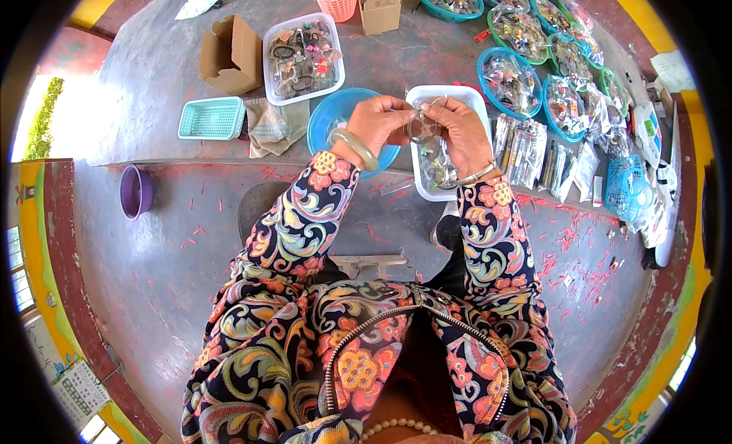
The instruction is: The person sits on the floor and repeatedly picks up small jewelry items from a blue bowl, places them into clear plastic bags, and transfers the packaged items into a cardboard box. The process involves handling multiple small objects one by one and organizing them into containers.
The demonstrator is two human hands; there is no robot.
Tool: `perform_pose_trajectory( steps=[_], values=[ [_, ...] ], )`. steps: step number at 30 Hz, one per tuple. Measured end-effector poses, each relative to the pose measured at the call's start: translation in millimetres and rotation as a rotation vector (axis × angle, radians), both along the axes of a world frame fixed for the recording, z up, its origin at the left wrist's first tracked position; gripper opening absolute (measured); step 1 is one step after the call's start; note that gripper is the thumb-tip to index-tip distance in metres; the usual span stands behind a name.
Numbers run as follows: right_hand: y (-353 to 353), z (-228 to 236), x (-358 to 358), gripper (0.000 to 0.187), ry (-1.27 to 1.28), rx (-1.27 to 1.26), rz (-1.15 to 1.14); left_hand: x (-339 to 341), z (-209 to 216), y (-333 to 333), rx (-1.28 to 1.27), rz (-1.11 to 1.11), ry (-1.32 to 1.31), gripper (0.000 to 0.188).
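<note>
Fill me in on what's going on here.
A person in flowered sleeves pinches a small loop-shaped piece between the left hand and right hand; its details are too small to tell. The left hand is over a blue basin, the right over a white tray of small items. To the right, round basins hold more, many seemingly bagged.

sleeves [296, 223]: multicoloured floral on dark | tray [450, 91]: white | basin [324, 114]: blue | basket [212, 119]: mint-green | bowl [136, 193]: purple
</note>
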State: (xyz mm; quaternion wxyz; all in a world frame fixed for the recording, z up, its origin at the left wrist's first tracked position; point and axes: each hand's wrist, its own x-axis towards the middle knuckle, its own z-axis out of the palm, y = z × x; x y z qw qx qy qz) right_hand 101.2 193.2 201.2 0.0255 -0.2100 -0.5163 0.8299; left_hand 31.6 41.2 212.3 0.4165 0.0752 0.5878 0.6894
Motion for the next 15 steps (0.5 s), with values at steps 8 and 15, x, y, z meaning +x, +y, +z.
perform_pose_trajectory(
  steps=[8, 15],
  values=[
    [-5.4, 2.7, 0.3, 0.013, -0.035, -0.071, -0.110, -0.7, -4.7, 0.7, -0.038, -0.032, -0.008, 0.016],
    [3.3, 0.0, 2.7, 0.020, -0.121, -0.031, 0.028, -7.6, -6.0, -4.4, 0.008, 0.099, 0.009, 0.016]
  ],
)
